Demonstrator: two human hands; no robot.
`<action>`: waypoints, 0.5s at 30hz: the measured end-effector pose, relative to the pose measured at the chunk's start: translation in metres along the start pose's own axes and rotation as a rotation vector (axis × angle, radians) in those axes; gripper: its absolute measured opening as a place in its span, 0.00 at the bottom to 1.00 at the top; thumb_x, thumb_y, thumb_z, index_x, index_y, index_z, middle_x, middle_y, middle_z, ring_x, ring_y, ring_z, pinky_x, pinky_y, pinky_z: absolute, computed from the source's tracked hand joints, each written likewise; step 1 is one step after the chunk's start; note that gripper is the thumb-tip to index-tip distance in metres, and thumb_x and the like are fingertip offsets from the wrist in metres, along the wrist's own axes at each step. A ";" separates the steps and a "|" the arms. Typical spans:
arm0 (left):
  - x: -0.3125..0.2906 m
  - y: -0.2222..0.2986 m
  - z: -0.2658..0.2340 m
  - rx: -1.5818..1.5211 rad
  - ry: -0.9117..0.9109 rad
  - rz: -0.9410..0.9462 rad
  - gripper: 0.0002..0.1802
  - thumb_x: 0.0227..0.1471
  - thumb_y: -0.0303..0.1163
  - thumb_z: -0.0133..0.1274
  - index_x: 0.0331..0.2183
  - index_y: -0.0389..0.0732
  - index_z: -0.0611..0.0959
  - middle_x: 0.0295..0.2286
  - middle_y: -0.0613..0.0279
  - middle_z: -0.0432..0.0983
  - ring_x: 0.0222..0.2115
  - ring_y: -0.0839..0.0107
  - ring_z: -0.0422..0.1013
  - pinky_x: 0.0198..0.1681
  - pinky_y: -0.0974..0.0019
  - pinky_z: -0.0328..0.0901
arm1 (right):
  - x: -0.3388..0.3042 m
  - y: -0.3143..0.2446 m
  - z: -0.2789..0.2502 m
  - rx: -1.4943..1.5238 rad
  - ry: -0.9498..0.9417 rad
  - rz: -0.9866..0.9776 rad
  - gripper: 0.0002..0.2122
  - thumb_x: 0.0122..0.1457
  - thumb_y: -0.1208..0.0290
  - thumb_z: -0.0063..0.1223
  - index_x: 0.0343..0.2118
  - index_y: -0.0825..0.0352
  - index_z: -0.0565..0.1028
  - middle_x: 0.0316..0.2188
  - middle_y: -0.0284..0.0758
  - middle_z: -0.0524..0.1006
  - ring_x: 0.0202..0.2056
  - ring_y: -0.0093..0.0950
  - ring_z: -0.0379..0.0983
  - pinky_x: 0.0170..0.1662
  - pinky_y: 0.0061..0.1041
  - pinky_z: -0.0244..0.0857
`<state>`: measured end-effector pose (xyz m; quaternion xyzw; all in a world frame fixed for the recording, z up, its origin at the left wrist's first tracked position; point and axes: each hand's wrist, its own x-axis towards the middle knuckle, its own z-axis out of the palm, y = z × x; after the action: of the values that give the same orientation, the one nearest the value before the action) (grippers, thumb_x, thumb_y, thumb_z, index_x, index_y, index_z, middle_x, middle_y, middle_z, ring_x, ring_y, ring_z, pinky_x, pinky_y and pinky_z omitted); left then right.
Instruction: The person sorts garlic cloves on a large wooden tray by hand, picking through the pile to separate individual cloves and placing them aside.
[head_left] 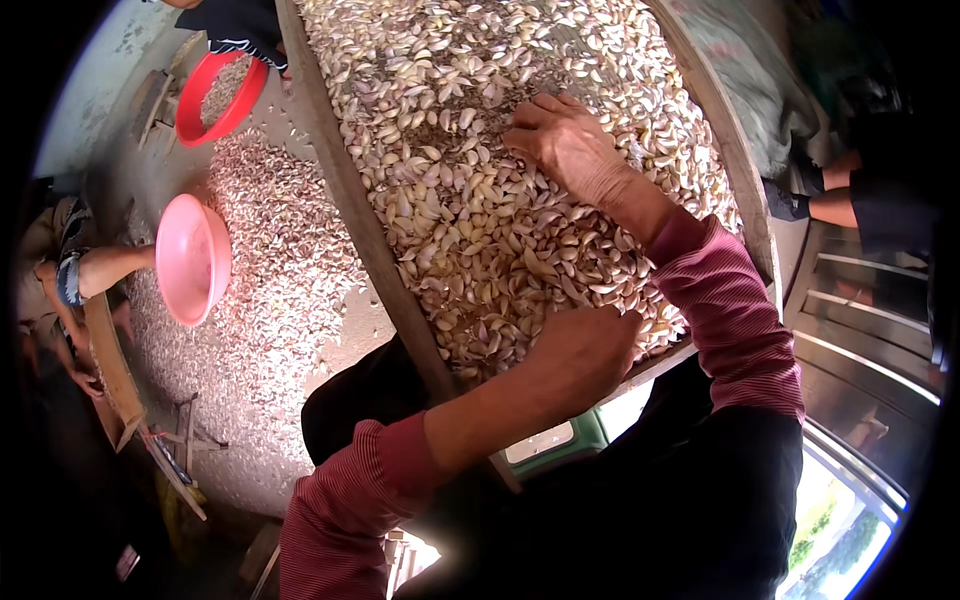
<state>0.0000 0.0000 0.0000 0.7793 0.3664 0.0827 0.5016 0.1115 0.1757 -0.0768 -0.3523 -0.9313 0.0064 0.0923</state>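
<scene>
Garlic cloves, pale and purplish, lie thickly over a long tray with wooden side boards in front of me. My right hand rests on the cloves toward the far part of the tray, fingers bent down and drawn together. Whatever is between its fingertips is hidden. Close to the near end, my left hand is curled low over the cloves. Its back covers most of its fingers, and I cannot see what they hold. Around the right fingertips the layer is thinner, with brownish bits showing.
On the floor to the left spreads a big heap of garlic, with a pink basin and a red basin by it. People sit at the left and upper left. A person's foot and a slatted metal frame are at the right.
</scene>
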 end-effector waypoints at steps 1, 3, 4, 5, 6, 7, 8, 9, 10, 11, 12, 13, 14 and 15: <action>0.000 0.002 -0.002 0.004 0.038 -0.002 0.10 0.52 0.33 0.48 0.33 0.35 0.76 0.26 0.45 0.77 0.30 0.46 0.75 0.34 0.47 0.68 | 0.000 -0.001 -0.001 0.031 0.017 0.020 0.10 0.59 0.72 0.50 0.43 0.60 0.76 0.37 0.36 0.76 0.42 0.30 0.73 0.51 0.34 0.67; 0.001 0.000 -0.005 -0.025 0.101 -0.011 0.11 0.53 0.34 0.49 0.33 0.35 0.76 0.26 0.46 0.77 0.30 0.46 0.74 0.33 0.48 0.67 | 0.001 0.000 -0.004 0.038 0.043 0.067 0.09 0.57 0.72 0.51 0.40 0.62 0.76 0.36 0.35 0.76 0.41 0.30 0.73 0.51 0.35 0.66; 0.003 -0.003 -0.006 -0.058 0.126 -0.019 0.11 0.54 0.35 0.50 0.35 0.37 0.78 0.28 0.47 0.77 0.30 0.46 0.74 0.32 0.49 0.67 | 0.001 0.001 -0.005 0.015 0.053 0.094 0.07 0.57 0.72 0.51 0.38 0.63 0.76 0.36 0.35 0.76 0.40 0.30 0.74 0.50 0.35 0.67; 0.004 -0.006 -0.009 -0.089 0.150 -0.027 0.12 0.55 0.37 0.51 0.37 0.38 0.79 0.29 0.47 0.77 0.30 0.47 0.74 0.32 0.49 0.66 | 0.002 0.002 -0.007 -0.008 0.064 0.122 0.06 0.57 0.72 0.51 0.36 0.64 0.76 0.36 0.35 0.76 0.38 0.31 0.74 0.48 0.35 0.68; 0.003 -0.007 -0.012 -0.130 0.190 -0.026 0.12 0.55 0.37 0.51 0.36 0.38 0.79 0.28 0.48 0.77 0.29 0.49 0.74 0.31 0.51 0.67 | 0.000 -0.002 -0.017 0.003 0.109 0.085 0.03 0.59 0.75 0.50 0.32 0.67 0.74 0.34 0.38 0.77 0.35 0.31 0.76 0.42 0.33 0.73; 0.002 -0.008 -0.015 -0.171 0.229 -0.025 0.12 0.56 0.37 0.51 0.35 0.38 0.79 0.27 0.49 0.77 0.28 0.51 0.75 0.30 0.53 0.67 | -0.002 -0.002 -0.019 0.167 0.105 0.151 0.03 0.59 0.75 0.50 0.34 0.67 0.74 0.33 0.38 0.77 0.34 0.31 0.76 0.41 0.32 0.74; 0.002 -0.009 -0.018 -0.212 0.267 -0.022 0.12 0.56 0.37 0.51 0.34 0.37 0.79 0.26 0.51 0.77 0.27 0.54 0.75 0.29 0.55 0.67 | -0.004 -0.001 -0.020 0.330 0.102 0.218 0.04 0.60 0.76 0.49 0.35 0.68 0.75 0.32 0.39 0.77 0.34 0.30 0.77 0.39 0.30 0.75; 0.002 -0.009 -0.020 -0.311 0.309 -0.040 0.11 0.55 0.36 0.51 0.33 0.37 0.79 0.26 0.50 0.76 0.26 0.53 0.75 0.30 0.54 0.67 | -0.004 -0.002 -0.024 0.495 0.095 0.276 0.04 0.60 0.77 0.49 0.36 0.68 0.75 0.32 0.39 0.77 0.34 0.29 0.77 0.38 0.28 0.76; 0.002 -0.008 -0.022 -0.410 0.350 -0.057 0.10 0.54 0.35 0.51 0.32 0.38 0.78 0.25 0.49 0.76 0.24 0.53 0.74 0.30 0.53 0.67 | -0.008 -0.007 -0.031 0.604 0.164 0.394 0.07 0.62 0.78 0.48 0.41 0.68 0.76 0.30 0.38 0.78 0.31 0.26 0.77 0.33 0.24 0.77; 0.002 -0.008 -0.025 -0.509 0.388 -0.073 0.09 0.53 0.34 0.51 0.31 0.38 0.78 0.25 0.49 0.75 0.23 0.52 0.74 0.30 0.53 0.67 | -0.013 -0.013 -0.039 0.770 0.171 0.511 0.08 0.62 0.78 0.48 0.42 0.68 0.76 0.31 0.37 0.78 0.30 0.24 0.76 0.33 0.22 0.76; 0.005 -0.011 -0.027 -0.631 0.353 -0.147 0.11 0.56 0.36 0.52 0.35 0.39 0.78 0.22 0.54 0.75 0.21 0.64 0.74 0.24 0.61 0.67 | -0.020 -0.016 -0.046 0.937 0.177 0.625 0.08 0.62 0.77 0.48 0.43 0.68 0.76 0.31 0.36 0.78 0.29 0.22 0.75 0.33 0.20 0.75; 0.007 -0.010 -0.033 -0.772 0.389 -0.213 0.12 0.58 0.38 0.50 0.37 0.38 0.77 0.24 0.56 0.75 0.21 0.67 0.73 0.24 0.65 0.67 | -0.028 -0.020 -0.053 1.105 0.181 0.744 0.09 0.63 0.77 0.48 0.44 0.68 0.76 0.32 0.35 0.78 0.28 0.20 0.74 0.34 0.19 0.74; 0.008 -0.007 -0.040 -0.913 0.422 -0.280 0.13 0.60 0.39 0.49 0.38 0.38 0.76 0.26 0.58 0.75 0.22 0.71 0.73 0.24 0.69 0.66 | -0.037 -0.025 -0.065 1.230 0.138 0.768 0.09 0.64 0.76 0.47 0.43 0.68 0.77 0.32 0.35 0.79 0.29 0.20 0.75 0.35 0.19 0.74; 0.008 -0.004 -0.046 -1.056 0.449 -0.341 0.15 0.62 0.40 0.47 0.40 0.38 0.75 0.28 0.60 0.75 0.23 0.75 0.72 0.24 0.73 0.66 | -0.045 -0.030 -0.074 1.331 0.143 0.744 0.09 0.64 0.77 0.47 0.44 0.68 0.77 0.32 0.33 0.79 0.31 0.19 0.75 0.38 0.19 0.73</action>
<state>-0.0190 0.0388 0.0169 0.3183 0.4926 0.3348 0.7375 0.1380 0.1195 -0.0090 -0.5123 -0.5428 0.5738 0.3370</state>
